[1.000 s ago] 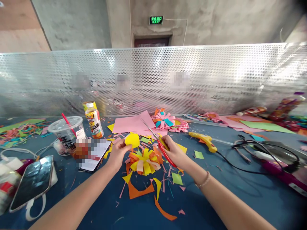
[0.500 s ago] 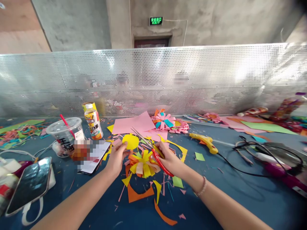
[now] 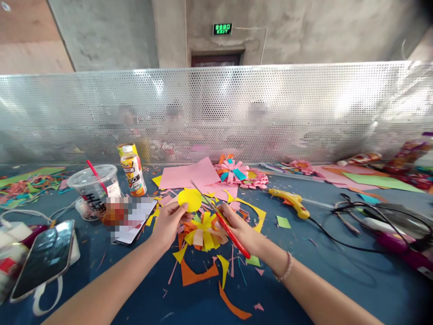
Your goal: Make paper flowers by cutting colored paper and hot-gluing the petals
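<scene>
Pinched between thumb and fingers of my left hand (image 3: 171,221) is a roundish yellow paper disc (image 3: 190,200). My right hand (image 3: 238,228) grips red-handled scissors (image 3: 233,234), whose blades point up and left, close to the disc's right edge. Below both hands lies a yellow, orange and pale pink paper flower (image 3: 204,234), partly covered by my right hand. Around it are orange paper scraps (image 3: 199,273) and yellow offcuts (image 3: 223,268). A curved yellow cut-out frame (image 3: 259,212) rests just beyond my right hand.
Pink paper (image 3: 189,174) and finished paper flowers (image 3: 233,171) lie ahead, before a perforated metal screen (image 3: 209,113). A yellow glue gun (image 3: 291,201) with a black cord is at right. Left are a lidded cup (image 3: 94,187), a bottle (image 3: 133,174) and a phone (image 3: 43,257).
My left hand and the yellow disc have shifted slightly right, nearer the scissors. The scissors have turned a little, and their blades look closer together. Both hands keep their holds.
</scene>
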The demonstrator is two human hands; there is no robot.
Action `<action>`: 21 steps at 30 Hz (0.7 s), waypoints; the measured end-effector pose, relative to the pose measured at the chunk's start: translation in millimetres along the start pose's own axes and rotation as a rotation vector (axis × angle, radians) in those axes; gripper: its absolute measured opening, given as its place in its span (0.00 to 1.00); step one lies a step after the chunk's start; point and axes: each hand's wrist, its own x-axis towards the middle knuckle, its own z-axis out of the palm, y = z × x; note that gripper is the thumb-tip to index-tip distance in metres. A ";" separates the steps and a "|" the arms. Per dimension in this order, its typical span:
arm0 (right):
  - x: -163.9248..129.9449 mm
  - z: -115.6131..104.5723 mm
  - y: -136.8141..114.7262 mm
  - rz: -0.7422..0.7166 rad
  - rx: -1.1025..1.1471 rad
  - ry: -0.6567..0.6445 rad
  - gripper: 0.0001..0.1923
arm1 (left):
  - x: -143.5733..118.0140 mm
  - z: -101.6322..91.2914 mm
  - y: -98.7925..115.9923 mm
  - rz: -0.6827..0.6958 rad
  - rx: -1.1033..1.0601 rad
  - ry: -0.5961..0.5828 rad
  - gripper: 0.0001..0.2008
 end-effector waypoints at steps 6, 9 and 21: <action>-0.2 1.9 -1.0 -0.007 0.032 -0.022 0.15 | -1.5 -0.1 -1.5 -0.015 0.042 -0.017 0.13; -0.4 2.5 -2.7 -0.010 0.043 -0.025 0.15 | -2.3 0.3 -1.0 -0.035 0.040 -0.016 0.13; 5.8 3.4 8.9 -0.042 -0.102 0.032 0.14 | 5.1 -6.9 -3.8 0.075 0.154 0.009 0.12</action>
